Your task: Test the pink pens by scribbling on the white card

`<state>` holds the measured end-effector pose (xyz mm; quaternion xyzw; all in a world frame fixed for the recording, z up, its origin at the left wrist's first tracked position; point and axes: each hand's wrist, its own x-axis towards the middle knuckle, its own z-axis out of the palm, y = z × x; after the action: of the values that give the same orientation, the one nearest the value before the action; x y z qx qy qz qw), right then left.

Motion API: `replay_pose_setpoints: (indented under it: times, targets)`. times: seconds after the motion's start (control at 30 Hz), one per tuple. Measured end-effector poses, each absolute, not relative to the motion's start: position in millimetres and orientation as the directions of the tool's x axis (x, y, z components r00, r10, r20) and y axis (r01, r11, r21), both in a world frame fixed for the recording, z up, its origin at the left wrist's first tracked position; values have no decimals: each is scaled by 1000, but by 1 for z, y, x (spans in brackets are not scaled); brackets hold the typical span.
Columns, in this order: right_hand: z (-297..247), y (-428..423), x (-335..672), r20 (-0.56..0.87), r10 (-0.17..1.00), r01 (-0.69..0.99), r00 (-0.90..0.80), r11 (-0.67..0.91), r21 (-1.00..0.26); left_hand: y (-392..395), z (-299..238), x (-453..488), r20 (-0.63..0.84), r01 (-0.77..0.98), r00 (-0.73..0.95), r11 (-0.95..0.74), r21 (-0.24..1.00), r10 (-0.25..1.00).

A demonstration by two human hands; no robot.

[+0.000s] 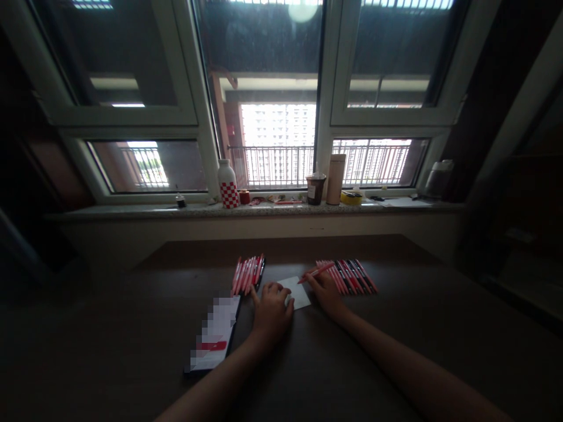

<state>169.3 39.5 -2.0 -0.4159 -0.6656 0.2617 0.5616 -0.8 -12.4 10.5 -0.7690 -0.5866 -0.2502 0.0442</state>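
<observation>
A small white sheet of paper (301, 297) lies on the dark table between my hands. My left hand (271, 310) rests on its left edge with the fingers spread. Held in my right hand (325, 291) is a red pen (317, 271), its tip pointing left over the top of the paper; whether the tip touches is too small to tell. Just beyond my left hand lies a row of pink, red and black pens (248, 275). Another row of similar pens (355, 276) sits to the right, partly behind my right hand.
A phone-like device with a lit, partly blurred screen (222, 328) lies left of my left forearm. Along the windowsill (272, 210) stand a red-checkered bottle (229, 186), a dark drink cup (315, 190), a tan tumbler (336, 179) and a yellow tape roll (351, 198).
</observation>
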Motion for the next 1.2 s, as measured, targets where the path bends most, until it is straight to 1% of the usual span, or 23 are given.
replay_pose_setpoints:
  times: [0.1,0.27,0.43,0.53,0.63,0.73,0.8,0.97,1.07,1.2]
  targets:
    - [-3,41,171,524,852,229,-4,510,-829,-14,13,-1,415,923,208,-318,217,886]
    - [-7,44,172,523,852,195,-18,516,-834,-12,7,-2,414,925,208,-316,210,886]
    - [-12,46,171,466,885,151,13,459,-876,-9,2,-2,427,921,202,-319,224,882]
    - [-15,48,171,459,887,123,47,451,-884,-10,4,-1,438,920,194,-318,230,878]
    - [-16,51,171,460,885,90,72,453,-887,-12,7,-1,432,919,213,-329,215,876]
    - [-16,52,171,426,900,52,89,423,-905,-13,7,-1,418,930,214,-315,191,883]
    - [-14,52,171,401,911,6,93,403,-915,-12,5,-1,403,938,209,-300,176,891]
    - [-10,49,169,356,932,-191,74,363,-912,-8,1,-2,386,946,197,-278,168,901]
    - [-7,44,167,354,934,-237,56,357,-904,-9,1,-2,406,940,197,-289,179,893]
    - [-4,41,166,356,935,-244,12,348,-905,-11,3,-1,407,941,206,-294,168,890]
